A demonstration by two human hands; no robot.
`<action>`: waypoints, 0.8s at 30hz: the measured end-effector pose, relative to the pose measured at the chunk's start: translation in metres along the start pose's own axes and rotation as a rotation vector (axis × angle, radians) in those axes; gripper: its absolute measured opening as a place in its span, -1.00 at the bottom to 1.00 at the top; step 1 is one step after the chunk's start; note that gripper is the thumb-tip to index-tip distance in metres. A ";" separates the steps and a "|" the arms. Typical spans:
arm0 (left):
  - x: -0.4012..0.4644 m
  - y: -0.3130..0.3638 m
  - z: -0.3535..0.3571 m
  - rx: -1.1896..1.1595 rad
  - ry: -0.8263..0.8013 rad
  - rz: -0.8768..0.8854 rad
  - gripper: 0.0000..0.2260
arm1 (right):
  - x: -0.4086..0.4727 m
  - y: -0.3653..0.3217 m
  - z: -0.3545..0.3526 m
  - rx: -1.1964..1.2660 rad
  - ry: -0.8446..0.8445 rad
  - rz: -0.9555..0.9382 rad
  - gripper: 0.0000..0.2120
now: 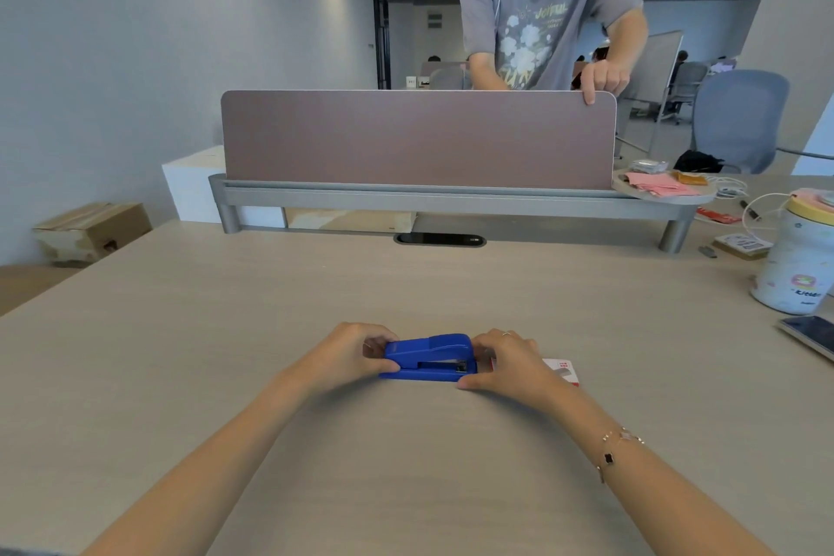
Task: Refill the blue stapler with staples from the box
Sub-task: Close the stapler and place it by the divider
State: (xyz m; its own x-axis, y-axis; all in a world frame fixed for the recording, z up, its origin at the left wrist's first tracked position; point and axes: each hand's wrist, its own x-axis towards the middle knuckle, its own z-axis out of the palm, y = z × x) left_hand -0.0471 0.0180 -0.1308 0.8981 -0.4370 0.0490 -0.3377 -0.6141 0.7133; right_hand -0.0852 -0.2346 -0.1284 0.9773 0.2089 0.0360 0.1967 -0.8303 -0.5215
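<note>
Both hands, left (349,352) and right (505,363), clasp blue stapler (428,358); desk (271,307) open around.

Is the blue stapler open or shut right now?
Shut. The stapler lies flat on the desk with its top down over the base, held at each end by the left hand and right hand.

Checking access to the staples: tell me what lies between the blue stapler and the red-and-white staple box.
In the head view, the right hand lies between them, gripping the blue plastic stapler's front end and covering the small red-and-white staple box's near side.
</note>
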 end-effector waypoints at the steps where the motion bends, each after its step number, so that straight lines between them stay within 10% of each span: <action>1: 0.001 -0.001 0.000 0.001 -0.001 0.001 -0.80 | 0.001 0.000 0.001 -0.021 -0.006 -0.008 -0.81; 24: 0.026 -0.001 0.000 0.226 -0.025 0.077 -0.89 | 0.026 0.009 -0.010 -0.114 -0.053 -0.058 -0.81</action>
State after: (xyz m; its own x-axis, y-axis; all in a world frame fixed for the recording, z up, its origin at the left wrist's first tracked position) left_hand -0.0234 0.0075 -0.1305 0.8612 -0.5023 0.0781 -0.4617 -0.7087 0.5335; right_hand -0.0574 -0.2416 -0.1236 0.9590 0.2828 0.0167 0.2635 -0.8685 -0.4199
